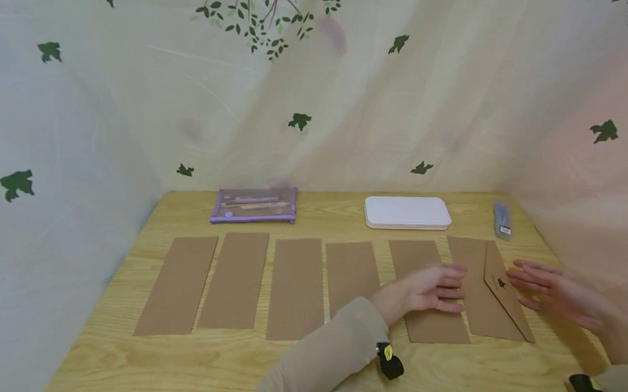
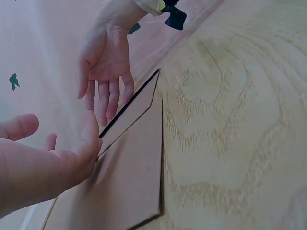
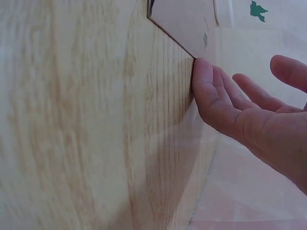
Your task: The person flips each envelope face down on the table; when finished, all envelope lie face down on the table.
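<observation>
A row of several brown paper envelopes lies on the wooden table. The rightmost envelope (image 1: 481, 294) has its pointed flap, with a small dark print, facing up along its right side. My left hand (image 1: 436, 287) hovers across the neighbouring plain envelope (image 1: 435, 330), fingers extended to the rightmost one's left edge. At the opposite edge is my right hand (image 1: 561, 294), palm turned inward and fingers fairly straight; its fingertips seem to touch the flap edge (image 3: 177, 36) in the right wrist view. Neither hand grips anything.
Behind the row are a clear pencil pouch (image 1: 254, 207) with purple edges, a white flat case (image 1: 408, 213) and a small bluish packet (image 1: 502, 220). Pale cloth walls (image 1: 343, 131) with green bird prints enclose the table (image 1: 143, 369).
</observation>
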### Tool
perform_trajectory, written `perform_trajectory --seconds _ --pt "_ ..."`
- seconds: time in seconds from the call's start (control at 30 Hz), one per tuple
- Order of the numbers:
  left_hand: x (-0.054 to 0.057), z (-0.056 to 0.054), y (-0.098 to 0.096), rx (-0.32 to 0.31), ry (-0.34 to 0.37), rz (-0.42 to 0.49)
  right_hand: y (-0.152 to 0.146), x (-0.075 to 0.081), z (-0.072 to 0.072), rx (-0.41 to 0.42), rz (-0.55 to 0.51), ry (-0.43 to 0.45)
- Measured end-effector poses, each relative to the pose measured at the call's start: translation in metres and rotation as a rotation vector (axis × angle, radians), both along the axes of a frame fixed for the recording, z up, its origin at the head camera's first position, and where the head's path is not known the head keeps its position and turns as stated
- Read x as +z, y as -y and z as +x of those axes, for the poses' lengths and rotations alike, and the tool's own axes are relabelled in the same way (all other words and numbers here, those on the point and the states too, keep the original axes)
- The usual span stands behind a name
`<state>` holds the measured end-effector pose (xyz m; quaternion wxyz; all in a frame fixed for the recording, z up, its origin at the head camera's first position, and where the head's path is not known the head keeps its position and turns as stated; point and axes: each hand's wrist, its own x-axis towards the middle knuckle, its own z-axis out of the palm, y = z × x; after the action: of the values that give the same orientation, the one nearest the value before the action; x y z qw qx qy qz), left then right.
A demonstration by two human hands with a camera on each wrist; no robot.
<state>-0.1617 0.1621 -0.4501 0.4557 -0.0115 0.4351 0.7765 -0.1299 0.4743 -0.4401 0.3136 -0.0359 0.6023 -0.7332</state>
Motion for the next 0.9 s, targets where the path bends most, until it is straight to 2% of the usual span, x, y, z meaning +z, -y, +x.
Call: perform_trajectory --seconds 0.2,0.67,0.9 --pt "0.0037 0.0049 -0.0035 0.015 0.005 -0.010 -0.0013 0.0008 -0.0003 -0.005 0.066 0.006" --pt "0.0001 0.0067 -0.0057 0.075 0.021 -0.051 -0.0011 0.0022 0.0001 0.039 0.026 -0.020" --pt "0.0015 0.0092 -0.0046 0.075 0.030 -0.053 0.0020 0.0003 0.0015 0.037 0.030 -0.029"
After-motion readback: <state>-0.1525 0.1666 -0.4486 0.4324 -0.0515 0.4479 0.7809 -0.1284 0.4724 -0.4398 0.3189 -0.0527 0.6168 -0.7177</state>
